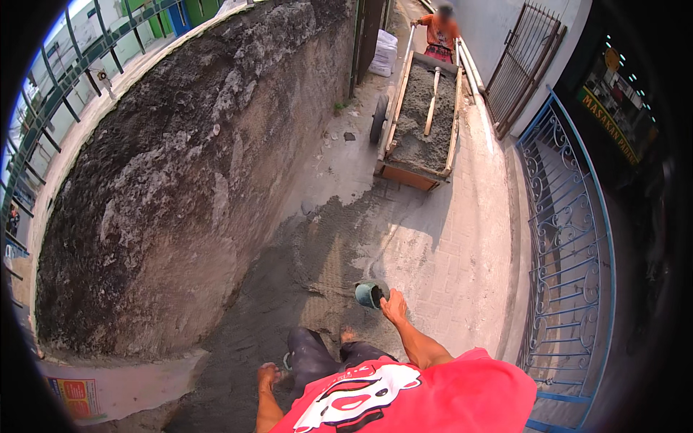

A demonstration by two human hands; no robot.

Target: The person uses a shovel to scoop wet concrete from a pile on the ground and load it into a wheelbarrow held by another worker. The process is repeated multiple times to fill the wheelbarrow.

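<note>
My right hand (395, 307) is closed round the short handle of a green, cup-shaped dipper (367, 294). The dipper is tipped on its side low over the ground, with a dark inside. A patch of wet grey mortar (281, 281) is spread over the paving beneath and to the left of it. My left hand (269, 374) hangs beside my left knee, fingers loosely curled, and nothing shows in it. A small pale curved thing (286, 361) lies between that hand and my dark trouser leg; its kind cannot be made out.
Ahead, a person in orange (440, 32) holds the handles of a cart (413, 175) loaded with grey mix, a wooden-handled tool (433, 101) lying on top. A rough stone wall (180, 166) rises left. A blue metal gate (570, 252) lines the right. White sacks (385, 53) stand farther back.
</note>
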